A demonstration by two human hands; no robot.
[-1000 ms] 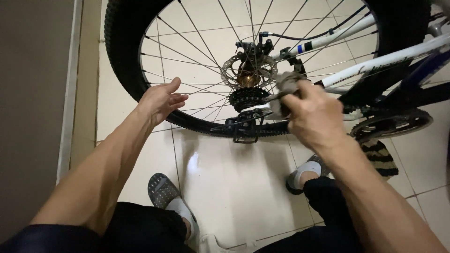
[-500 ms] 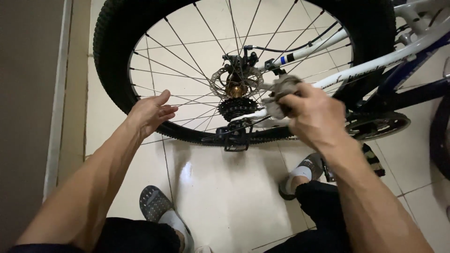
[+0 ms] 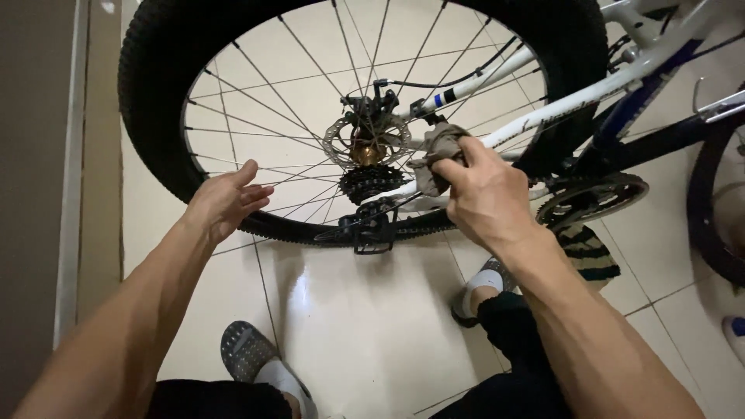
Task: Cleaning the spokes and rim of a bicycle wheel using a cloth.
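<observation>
A bicycle lies upside down in front of me, its rear wheel [image 3: 155,132] with black tyre and thin spokes filling the upper view. My right hand [image 3: 485,194] grips a grey-brown rag [image 3: 434,155] and presses it against the white frame stay [image 3: 497,77] beside the hub, brake disc [image 3: 365,140] and black sprocket cluster [image 3: 366,182]. My left hand [image 3: 225,202] hovers with fingers apart just inside the tyre's lower left rim, near the spokes, holding nothing.
The black derailleur [image 3: 372,225] hangs below the sprockets. The chainring [image 3: 594,198] sits to the right, above a striped cloth [image 3: 590,252] on the glossy cream floor tiles [image 3: 365,326]. My feet in grey slippers [image 3: 256,361] are below. A wall [image 3: 31,194] runs along the left.
My left hand has drawn slightly away from the spokes toward the lower left. My right hand has kept the rag on the frame by the hub, shifting a little.
</observation>
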